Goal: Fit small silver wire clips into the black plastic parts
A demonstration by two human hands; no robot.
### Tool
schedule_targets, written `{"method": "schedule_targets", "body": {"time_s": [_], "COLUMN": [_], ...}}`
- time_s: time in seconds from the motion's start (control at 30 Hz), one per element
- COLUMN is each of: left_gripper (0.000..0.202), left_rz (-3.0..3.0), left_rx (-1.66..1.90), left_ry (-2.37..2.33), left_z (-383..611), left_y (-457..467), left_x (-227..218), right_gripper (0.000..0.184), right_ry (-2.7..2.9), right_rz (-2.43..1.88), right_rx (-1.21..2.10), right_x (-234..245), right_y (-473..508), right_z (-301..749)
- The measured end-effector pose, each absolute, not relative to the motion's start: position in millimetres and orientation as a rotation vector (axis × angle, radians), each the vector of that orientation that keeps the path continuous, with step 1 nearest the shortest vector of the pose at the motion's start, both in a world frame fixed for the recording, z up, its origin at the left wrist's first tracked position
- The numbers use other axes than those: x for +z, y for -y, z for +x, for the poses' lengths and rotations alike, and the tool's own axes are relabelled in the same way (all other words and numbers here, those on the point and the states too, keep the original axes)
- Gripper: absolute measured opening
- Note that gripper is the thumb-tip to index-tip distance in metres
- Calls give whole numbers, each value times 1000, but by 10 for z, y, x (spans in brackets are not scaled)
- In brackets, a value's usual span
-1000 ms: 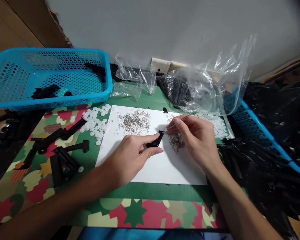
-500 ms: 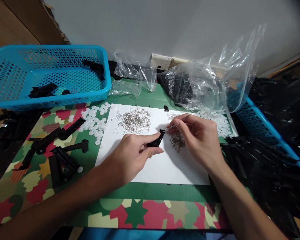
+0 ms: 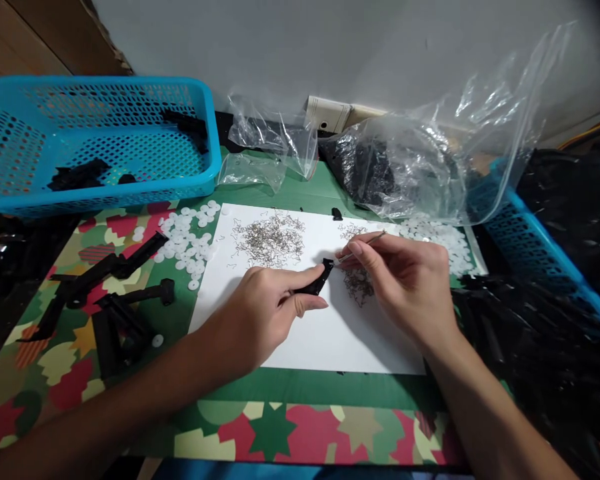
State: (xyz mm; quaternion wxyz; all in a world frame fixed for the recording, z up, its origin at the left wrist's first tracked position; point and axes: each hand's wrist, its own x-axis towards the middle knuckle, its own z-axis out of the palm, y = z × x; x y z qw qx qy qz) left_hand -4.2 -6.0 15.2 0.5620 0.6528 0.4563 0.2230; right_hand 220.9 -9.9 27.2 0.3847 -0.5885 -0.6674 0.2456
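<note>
Left hand: fingers gripping, pointing right
Right hand: fingers pinched, pointing left
Left forearm: slants from lower left
Right forearm: from lower right

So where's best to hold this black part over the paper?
Probably by its lower body, coming from the left, as the left hand has it. The black part is small and tilted, and this leaves its upper end, beside the tip of the metal tool in the right hand, exposed.

Wire bits on paper; bags behind.
</note>
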Motion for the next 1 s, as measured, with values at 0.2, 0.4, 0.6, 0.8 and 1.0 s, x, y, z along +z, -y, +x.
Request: {"method": "schedule_targets", "body": {"time_s": [0.2, 0.4, 0.6, 0.8, 1.0], "left_gripper": [47, 47, 49, 54, 70], "left_rz": [1467, 1454, 1436, 1394, 1193], "left_rx": [472, 463, 496, 580, 696], "left_ry": [-1108, -1139, -1113, -1060, -863], "left_z": [-51, -49, -60, -31, -3], "left_y": [49, 39, 23, 83, 130], "left_x": [205, 201, 177, 184, 378], "right_gripper": [21, 23, 28, 25, 30], "right_ry": [1661, 1661, 1708, 1660, 2042], "right_rz": [-1515, -1539, -1530, -1409, -1109], "right_rx": [622, 622, 609, 563, 272], "right_x": [279, 287, 250, 394, 549], "right_y": [107, 115, 111, 161, 222], "right_z": [2188, 2182, 2167, 2135, 2192]}}
